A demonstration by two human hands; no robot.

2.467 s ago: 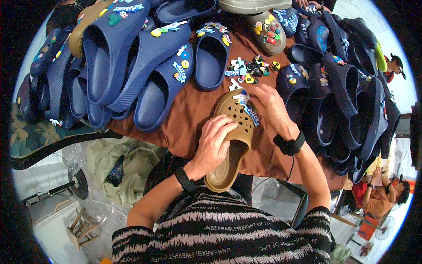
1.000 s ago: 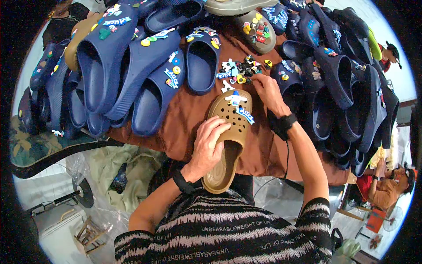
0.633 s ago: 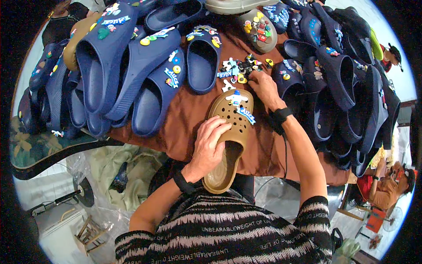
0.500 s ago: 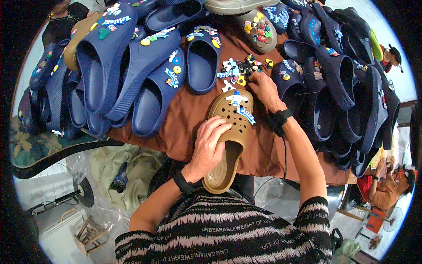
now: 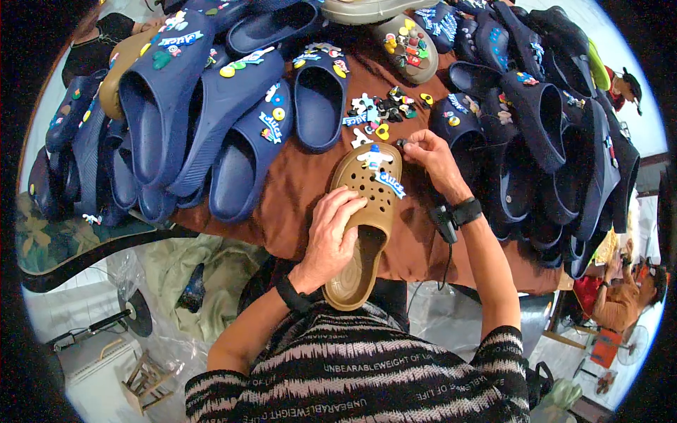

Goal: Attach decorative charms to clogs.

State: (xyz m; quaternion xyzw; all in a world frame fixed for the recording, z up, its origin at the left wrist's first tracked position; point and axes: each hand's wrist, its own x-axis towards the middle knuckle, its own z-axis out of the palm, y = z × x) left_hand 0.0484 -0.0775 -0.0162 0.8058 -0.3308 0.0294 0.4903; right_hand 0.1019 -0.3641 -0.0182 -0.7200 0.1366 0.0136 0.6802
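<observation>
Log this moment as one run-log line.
left hand: holding tan clog on brown cloth | right hand: pinching small charm beside charm pile | surroundings: navy clogs

The small dark piece (image 5: 401, 144) pinched at the right hand (image 5: 431, 156) fingertips is too small to identify.
</observation>
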